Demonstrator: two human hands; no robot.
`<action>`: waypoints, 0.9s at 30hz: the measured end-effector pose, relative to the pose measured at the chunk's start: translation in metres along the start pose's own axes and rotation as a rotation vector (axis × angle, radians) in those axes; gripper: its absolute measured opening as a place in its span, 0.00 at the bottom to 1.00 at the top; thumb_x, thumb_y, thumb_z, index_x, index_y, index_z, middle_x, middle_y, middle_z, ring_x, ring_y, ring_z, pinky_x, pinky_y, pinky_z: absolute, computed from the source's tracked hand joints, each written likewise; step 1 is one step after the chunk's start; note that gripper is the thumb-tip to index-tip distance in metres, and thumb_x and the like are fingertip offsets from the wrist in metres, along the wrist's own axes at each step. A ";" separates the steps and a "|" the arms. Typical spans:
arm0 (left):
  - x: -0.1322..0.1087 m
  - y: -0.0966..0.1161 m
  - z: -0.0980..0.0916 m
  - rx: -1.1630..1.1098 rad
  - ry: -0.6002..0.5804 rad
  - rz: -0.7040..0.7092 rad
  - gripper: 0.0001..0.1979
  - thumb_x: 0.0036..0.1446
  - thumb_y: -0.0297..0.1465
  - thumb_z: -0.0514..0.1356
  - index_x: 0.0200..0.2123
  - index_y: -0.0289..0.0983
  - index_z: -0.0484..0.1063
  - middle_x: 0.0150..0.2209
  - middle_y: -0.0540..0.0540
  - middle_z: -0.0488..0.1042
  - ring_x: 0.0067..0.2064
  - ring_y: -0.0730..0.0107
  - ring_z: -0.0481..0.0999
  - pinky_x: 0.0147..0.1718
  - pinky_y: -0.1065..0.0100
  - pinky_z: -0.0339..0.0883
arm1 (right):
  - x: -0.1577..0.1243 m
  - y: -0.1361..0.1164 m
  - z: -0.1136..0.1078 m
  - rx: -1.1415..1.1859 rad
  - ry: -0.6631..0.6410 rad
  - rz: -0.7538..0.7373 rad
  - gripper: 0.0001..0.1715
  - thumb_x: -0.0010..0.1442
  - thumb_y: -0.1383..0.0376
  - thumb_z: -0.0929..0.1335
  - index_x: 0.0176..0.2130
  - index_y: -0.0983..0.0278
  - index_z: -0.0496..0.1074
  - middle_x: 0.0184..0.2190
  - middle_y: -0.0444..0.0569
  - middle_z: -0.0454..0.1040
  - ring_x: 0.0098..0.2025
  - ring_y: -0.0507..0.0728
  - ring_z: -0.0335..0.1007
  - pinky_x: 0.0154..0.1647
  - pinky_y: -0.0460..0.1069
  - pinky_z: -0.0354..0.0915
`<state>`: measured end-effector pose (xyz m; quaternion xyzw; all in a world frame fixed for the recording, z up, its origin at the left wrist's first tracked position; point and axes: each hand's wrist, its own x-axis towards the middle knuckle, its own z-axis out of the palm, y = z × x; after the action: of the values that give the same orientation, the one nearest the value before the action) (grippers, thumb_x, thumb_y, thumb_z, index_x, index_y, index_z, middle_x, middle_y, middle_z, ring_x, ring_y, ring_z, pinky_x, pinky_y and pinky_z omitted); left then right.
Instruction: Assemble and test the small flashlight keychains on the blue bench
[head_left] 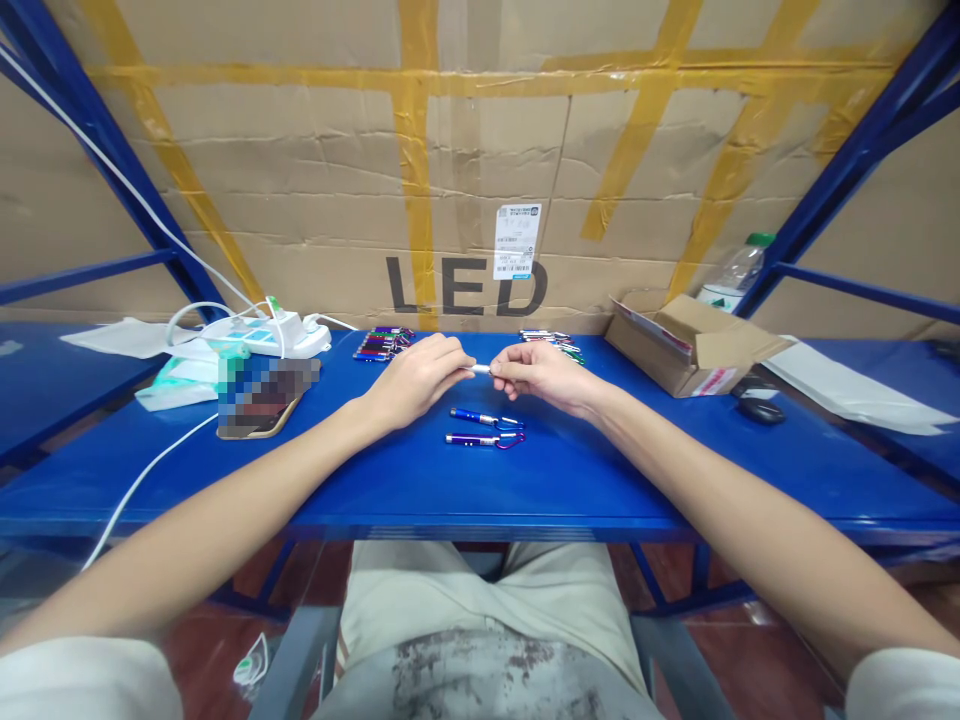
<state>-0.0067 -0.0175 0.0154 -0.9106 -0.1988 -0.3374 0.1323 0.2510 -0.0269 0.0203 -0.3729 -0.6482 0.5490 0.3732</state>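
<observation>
A slim silver-white pen-shaped piece (481, 369) spans the gap between my hands above the blue table. My left hand (426, 368) is closed on its left end, and my right hand (538, 371) pinches its right end. Just below them lie a blue penlight (472, 416) and a purple penlight (471, 439), each with a carabiner clip at its right end. Behind my left hand sits a row of coloured penlights (381, 344). Another group of penlights (546, 335) lies behind my right hand, which partly hides it.
On the left are a phone (279, 395), a power strip (289, 335) with white cables and a plastic packet (191, 375). To the right stand an open cardboard box (675, 345), a black mouse (760, 410) and a bottle (739, 272). A large carton (315, 200) backs the table (585, 480).
</observation>
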 end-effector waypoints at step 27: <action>0.001 -0.003 0.016 -0.501 0.000 -0.494 0.19 0.72 0.46 0.63 0.49 0.38 0.85 0.45 0.43 0.87 0.42 0.60 0.84 0.47 0.59 0.76 | 0.005 0.008 -0.038 -1.030 0.116 -0.242 0.02 0.68 0.65 0.73 0.39 0.60 0.77 0.37 0.51 0.83 0.39 0.60 0.76 0.42 0.53 0.64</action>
<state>0.0019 -0.0082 0.0047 -0.8390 -0.3243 -0.3977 -0.1809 0.2835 -0.0049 0.0170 -0.4601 -0.8506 0.0912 0.2377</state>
